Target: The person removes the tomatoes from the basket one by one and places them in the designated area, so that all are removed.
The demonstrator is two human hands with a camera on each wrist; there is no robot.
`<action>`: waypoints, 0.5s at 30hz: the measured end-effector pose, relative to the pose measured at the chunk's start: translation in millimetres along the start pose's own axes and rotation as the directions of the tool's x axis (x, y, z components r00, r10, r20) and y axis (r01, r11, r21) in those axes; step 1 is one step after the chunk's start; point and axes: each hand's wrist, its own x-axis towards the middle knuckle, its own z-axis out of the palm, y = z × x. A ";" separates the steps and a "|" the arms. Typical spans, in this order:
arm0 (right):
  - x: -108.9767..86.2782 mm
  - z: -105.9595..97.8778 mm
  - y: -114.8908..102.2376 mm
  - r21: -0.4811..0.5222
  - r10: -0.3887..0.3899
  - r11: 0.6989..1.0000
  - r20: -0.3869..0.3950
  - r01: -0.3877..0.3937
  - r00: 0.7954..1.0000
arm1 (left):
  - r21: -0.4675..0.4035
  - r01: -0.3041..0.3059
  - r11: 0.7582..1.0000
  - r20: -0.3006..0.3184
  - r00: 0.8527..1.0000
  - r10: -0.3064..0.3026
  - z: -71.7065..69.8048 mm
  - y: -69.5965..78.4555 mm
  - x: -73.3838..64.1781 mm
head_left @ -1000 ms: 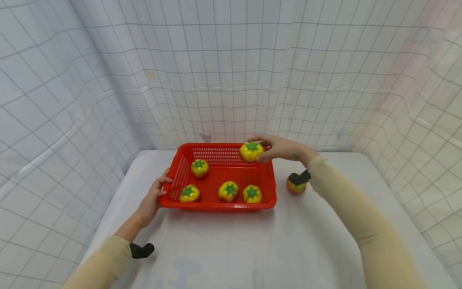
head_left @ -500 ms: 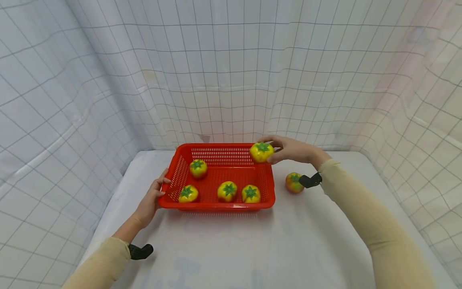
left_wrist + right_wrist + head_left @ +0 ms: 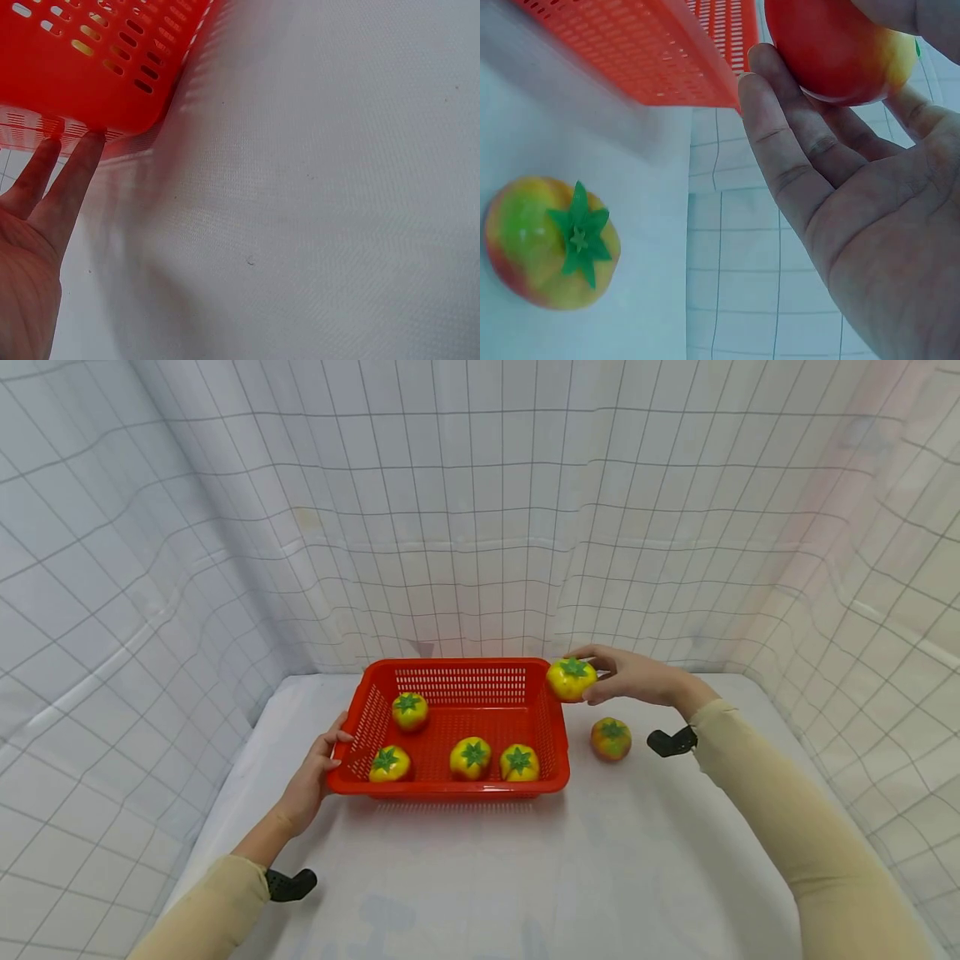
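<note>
My right hand (image 3: 637, 678) pinches a toy tomato (image 3: 572, 680) between thumb and fingers, above the right rear corner of a red plastic basket (image 3: 480, 787). The right wrist view shows this tomato's glossy red underside (image 3: 832, 52). At the basket's left side my left hand (image 3: 306, 785) touches the rim; in the left wrist view two straight fingers (image 3: 75, 176) reach its underside. Inside the basket sit several similar yellow toy tomatoes (image 3: 470, 758) with green star-shaped tops. Another tomato (image 3: 611, 740), more red and green, stands on the table right of the basket.
A white cloth covers the table (image 3: 480, 877). White grid-patterned curtains (image 3: 480, 510) hang behind it and at both sides. A black strap piece (image 3: 671, 742) juts from the right wrist and a similar one (image 3: 292, 885) from the left.
My right hand has carried the toy tomato rightward, from over the basket's inside to above its right rear corner. The loose tomato is now fully visible. The left hand stays at the rim.
</note>
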 end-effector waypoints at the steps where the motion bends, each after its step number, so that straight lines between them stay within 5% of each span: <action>1: -1.9 -1.2 1.9 0.001 0.003 1.000 -0.004 -0.003 1.000 | 0.001 -0.001 1.000 0.000 1.000 0.001 0.2 0.1 0.1; 15: -27.8 -13.2 24.0 0.045 0.014 0.999 -0.055 -0.012 0.998 | 0.011 -0.008 1.000 0.004 1.000 0.008 -0.3 0.0 0.4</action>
